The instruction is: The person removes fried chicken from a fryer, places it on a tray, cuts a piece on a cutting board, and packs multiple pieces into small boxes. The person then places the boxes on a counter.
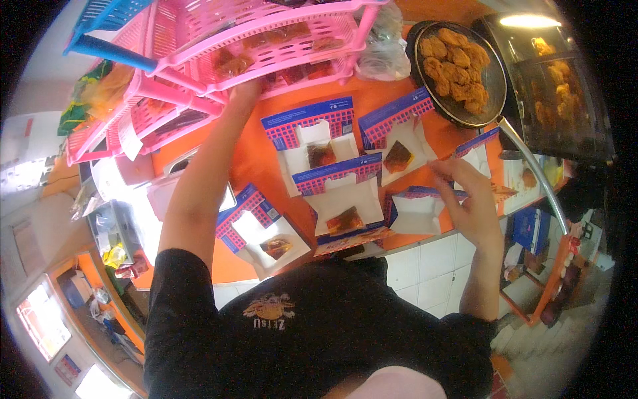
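Note:
My left hand [245, 91] reaches into the pink plastic rack [199, 91]; its fingers are hidden there, close to clear sachets of dark sauce [234, 64]. My right hand [466, 197] hangs over the right-hand boxes, thumb and fingers apart, holding nothing visible. Beneath it stands an open paper food box [417, 212] with its white inside showing. Sauce sachets lie in the open boxes nearby: one sachet [398, 157] at upper right, another [321, 155] at the back, a third [345, 221] in front. At the left, a further box holds a sachet [276, 247].
Fried chicken pieces [456, 65] fill a round mesh strainer, whose long metal handle [536, 169] points toward me on the right. Behind it is a lit glass display case [563, 85]. Clear plastic bags [384, 50] sit beside the rack on the orange counter [244, 159].

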The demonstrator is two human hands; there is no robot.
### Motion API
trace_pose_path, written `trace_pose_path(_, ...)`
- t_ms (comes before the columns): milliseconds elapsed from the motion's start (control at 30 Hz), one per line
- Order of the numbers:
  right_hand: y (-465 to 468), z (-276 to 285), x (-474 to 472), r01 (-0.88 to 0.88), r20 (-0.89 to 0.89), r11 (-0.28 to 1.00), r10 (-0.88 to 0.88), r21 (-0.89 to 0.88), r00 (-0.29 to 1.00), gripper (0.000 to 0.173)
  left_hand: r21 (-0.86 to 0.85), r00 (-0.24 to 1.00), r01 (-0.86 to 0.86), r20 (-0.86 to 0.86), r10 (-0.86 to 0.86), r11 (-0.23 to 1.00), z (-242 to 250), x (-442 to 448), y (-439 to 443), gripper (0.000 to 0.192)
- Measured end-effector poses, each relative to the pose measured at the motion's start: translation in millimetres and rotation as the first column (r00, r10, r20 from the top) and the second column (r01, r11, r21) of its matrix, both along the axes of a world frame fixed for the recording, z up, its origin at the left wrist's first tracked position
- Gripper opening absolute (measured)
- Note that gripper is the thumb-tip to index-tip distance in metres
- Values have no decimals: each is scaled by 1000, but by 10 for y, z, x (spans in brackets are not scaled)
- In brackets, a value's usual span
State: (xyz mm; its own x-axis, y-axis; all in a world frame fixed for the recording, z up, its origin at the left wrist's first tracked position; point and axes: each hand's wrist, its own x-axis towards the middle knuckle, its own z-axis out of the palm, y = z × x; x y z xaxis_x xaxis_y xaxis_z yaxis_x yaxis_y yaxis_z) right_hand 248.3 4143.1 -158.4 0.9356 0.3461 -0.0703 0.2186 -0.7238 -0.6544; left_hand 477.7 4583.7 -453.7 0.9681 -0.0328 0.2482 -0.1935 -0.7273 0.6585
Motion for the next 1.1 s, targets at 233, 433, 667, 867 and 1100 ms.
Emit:
trace_pose_path(233, 23, -160, -435, 15, -18, 985, -12, 175, 1000, 22, 6, 960, -182, 219, 176, 983, 479, -835, -239, 34)
trace_pose_path(433, 150, -276, -870, 75, 61, 958, -95, 276, 994, 20, -107, 901, -293, 301, 312, 950, 1201, -1835, -460, 35)
trace_pose_path(667, 856, -426, -1443, 351, -352, 557, -112, 752, 929, 40, -23, 946, -123, 299, 124, 992, 2156, -3389, -873, 25)
trace_pose_path(867, 802, -622, -1668, 466, -337, 567, -322, 679, 885, 29, -261, 953, 304, 91, -290, 916, 2303, -3894, -1783, 28)
trace_pose_path(1100, -472, -1442, -1531, 651, -395, 457, -538, 606, 745, 25, -308, 985, 165, 5, -172, 937, 2146, -3782, -2182, 27)
